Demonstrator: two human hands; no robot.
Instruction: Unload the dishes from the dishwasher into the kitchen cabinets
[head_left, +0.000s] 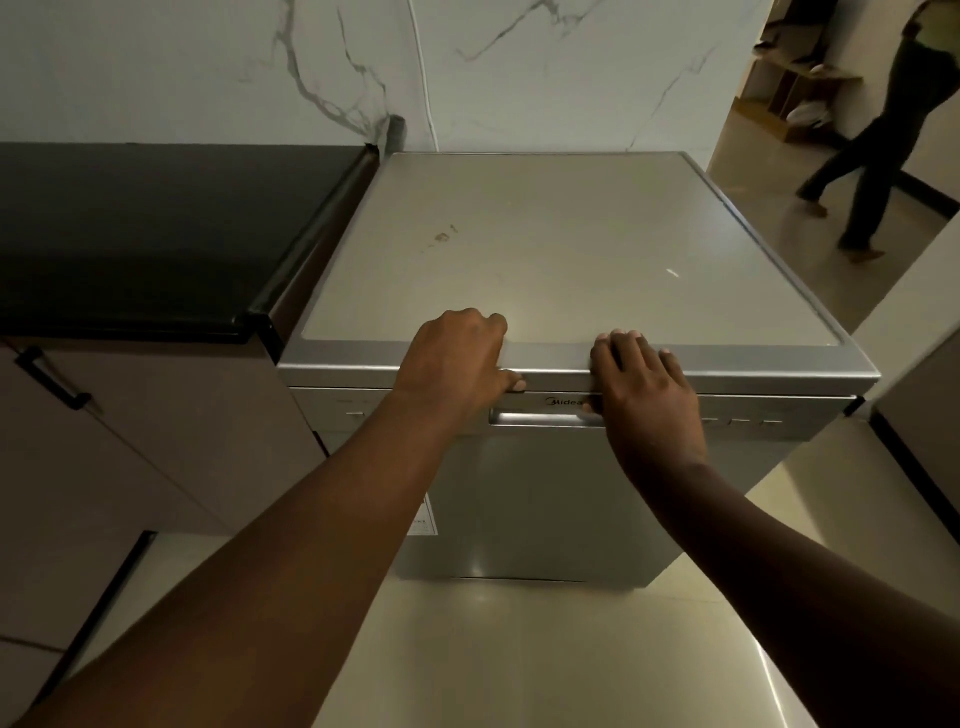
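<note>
A silver dishwasher stands in front of me with its door closed, so no dishes show. My left hand grips the front lip of its top, fingers curled on the top surface and thumb tucked under the edge. My right hand rests on the same lip further right, fingers laid fairly straight on top. Its thumb reaches down to the right end of the door handle.
A black countertop adjoins the dishwasher on the left, above a brown cabinet with a black handle. A marble wall runs behind. A person walks across the floor at the far right. Glossy tile floor lies below.
</note>
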